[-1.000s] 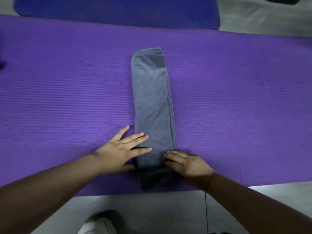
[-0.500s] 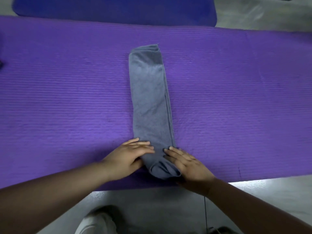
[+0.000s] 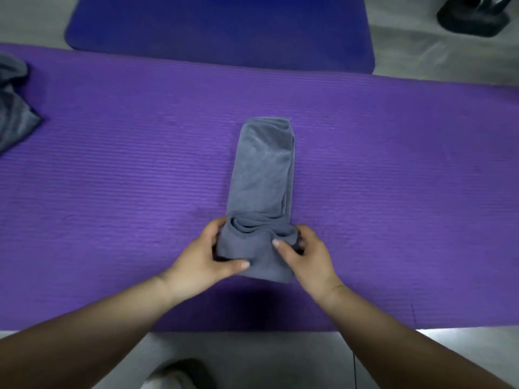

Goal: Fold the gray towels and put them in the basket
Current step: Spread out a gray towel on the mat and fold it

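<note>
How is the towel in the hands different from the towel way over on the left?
The middle towel is folded into a long narrow strip with its near end rolled up; the left towel lies crumpled. The left hand and right hand grip the middle towel; nothing touches the left towel. Both are gray and lie on the purple mat.

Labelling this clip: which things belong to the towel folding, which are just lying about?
Job: long gray cloth towel, near end rolled; left hand and right hand gripping that roll; crumpled gray towel at left edge.
Lying about: purple foam mat underneath; dark blue mat behind; black base, far right.
</note>
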